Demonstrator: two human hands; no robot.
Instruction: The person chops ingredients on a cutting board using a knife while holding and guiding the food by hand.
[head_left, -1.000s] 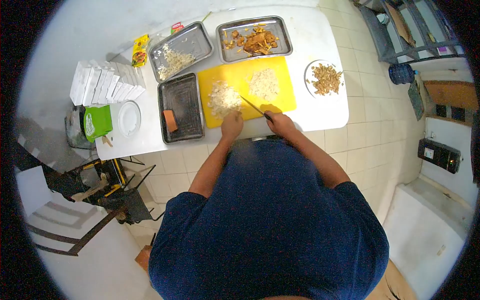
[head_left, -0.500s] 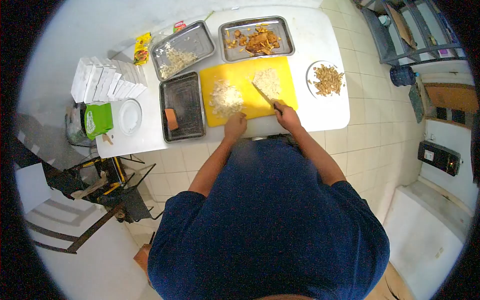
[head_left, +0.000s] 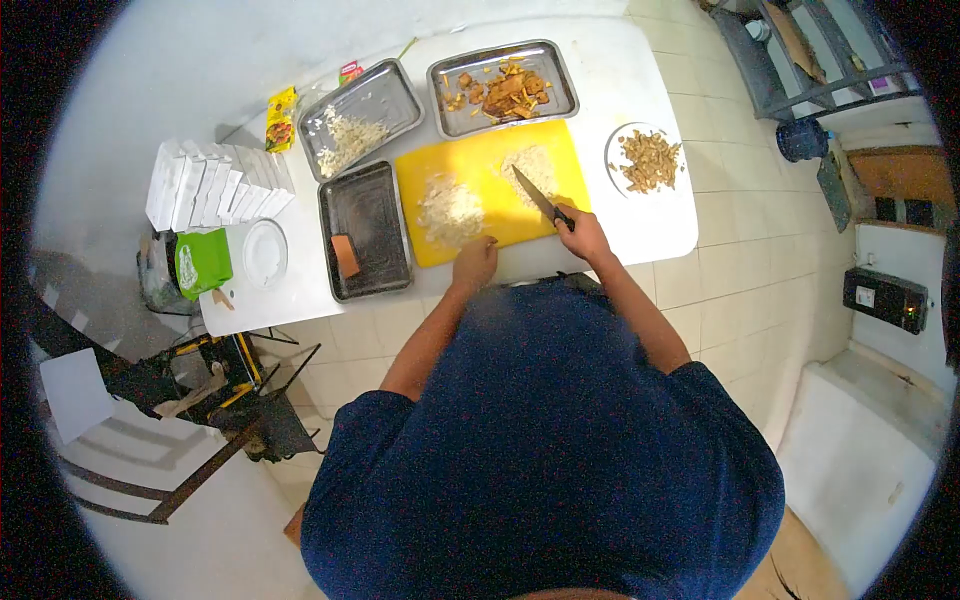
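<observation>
My right hand [head_left: 584, 234] is wrapped round the black handle of a kitchen knife [head_left: 534, 194]. The blade points up and left, over a pile of finely chopped pale food [head_left: 526, 170] on the yellow cutting board [head_left: 500, 225]. At the board's near edge is my left hand [head_left: 476, 262], its fingers curled; what they hold, if anything, is hidden. Just beyond it lies a second, looser heap of chopped whitish pieces [head_left: 450, 208], on the board's left half.
Left of the board, a dark metal tray [head_left: 365, 215] holds an orange-brown block [head_left: 345, 256]. Behind are a tray of pale pieces [head_left: 395, 100] and a tray of browned food [head_left: 450, 122]. A plate of brown pieces [head_left: 652, 162] stands right; white boxes [head_left: 205, 185] stand left.
The knife has turned and its blade shows more broadly, tip further up over the right pile. My right hand has shifted slightly right. The whole view has tilted a little.
</observation>
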